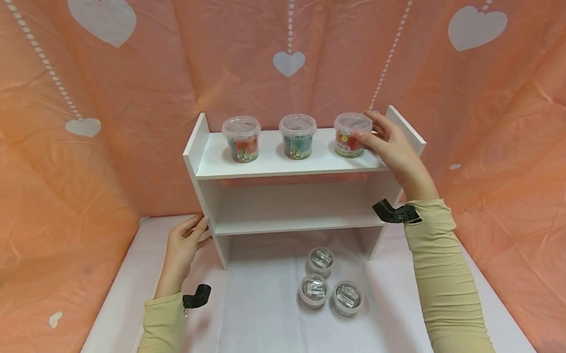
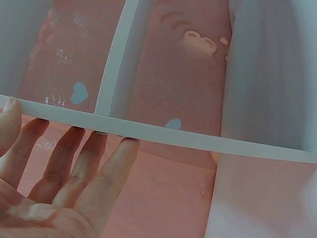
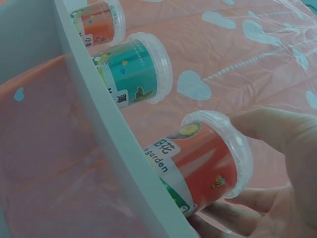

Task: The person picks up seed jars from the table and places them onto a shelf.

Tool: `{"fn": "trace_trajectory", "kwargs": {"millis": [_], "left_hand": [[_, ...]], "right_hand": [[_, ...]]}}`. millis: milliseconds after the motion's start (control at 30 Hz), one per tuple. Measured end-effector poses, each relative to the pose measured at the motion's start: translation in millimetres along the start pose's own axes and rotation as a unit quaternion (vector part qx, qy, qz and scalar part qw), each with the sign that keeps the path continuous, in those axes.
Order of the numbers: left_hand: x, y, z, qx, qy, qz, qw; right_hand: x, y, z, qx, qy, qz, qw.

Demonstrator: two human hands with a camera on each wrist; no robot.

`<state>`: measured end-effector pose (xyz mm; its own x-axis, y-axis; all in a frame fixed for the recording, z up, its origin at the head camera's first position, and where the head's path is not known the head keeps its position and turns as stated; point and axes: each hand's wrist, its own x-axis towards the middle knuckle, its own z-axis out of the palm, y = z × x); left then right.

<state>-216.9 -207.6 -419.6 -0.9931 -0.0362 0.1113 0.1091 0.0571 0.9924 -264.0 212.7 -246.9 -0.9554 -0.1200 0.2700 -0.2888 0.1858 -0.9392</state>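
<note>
Near the right end of the white shelf's top board, my right hand (image 1: 398, 148) holds a lidded plastic cup (image 1: 347, 144) with a red label. In the right wrist view the thumb (image 3: 270, 126) lies at the clear lid's rim, and the other fingers are on the far side of the red cup (image 3: 210, 163). My left hand (image 1: 181, 248) touches the left side panel of the white shelf (image 1: 205, 199); the left wrist view shows its fairly straight fingers (image 2: 91, 168) with their tips at the panel and the thumb at its front edge.
Two more lidded cups, one red-labelled (image 1: 243, 146) and one teal-labelled (image 1: 298, 143), stand along the top board. Three cups with silvery contents, including one at the right (image 1: 347, 298), are on the white tabletop (image 1: 270, 332) below. An orange curtain (image 1: 233, 53) with hearts hangs behind.
</note>
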Motion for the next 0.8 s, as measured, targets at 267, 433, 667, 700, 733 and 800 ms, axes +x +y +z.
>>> {"fn": "trace_trajectory", "kwargs": {"millis": [267,433,667,700,733,800], "left_hand": [[-0.6,0.5,0.3,-0.001,0.001,0.003,1.0],[-2.4,1.5,0.0,0.002,-0.002,0.002,1.0],[-2.1,2.1,0.4,-0.001,-0.002,-0.002,1.0],[-2.2,2.2,0.4,0.0,-0.002,-0.002,1.0],[-2.2,2.4,0.3,0.0,-0.002,-0.002,1.0],[-2.0,3.0,0.6,0.001,-0.001,-0.002,1.0]], "right_hand": [[-7.8,-1.7,-2.0,0.047,0.01,-0.014,0.999],[-15.9,-4.3,-4.4,0.058,0.01,-0.027,0.998],[-27.8,-5.7,-8.8,0.061,0.035,-0.042,0.997],[-29.6,-6.0,-9.3,0.06,0.038,-0.045,0.996],[-31.7,-6.2,-9.8,0.061,0.04,-0.049,0.996],[-36.6,-7.1,-10.7,0.063,0.04,-0.061,0.995]]}}
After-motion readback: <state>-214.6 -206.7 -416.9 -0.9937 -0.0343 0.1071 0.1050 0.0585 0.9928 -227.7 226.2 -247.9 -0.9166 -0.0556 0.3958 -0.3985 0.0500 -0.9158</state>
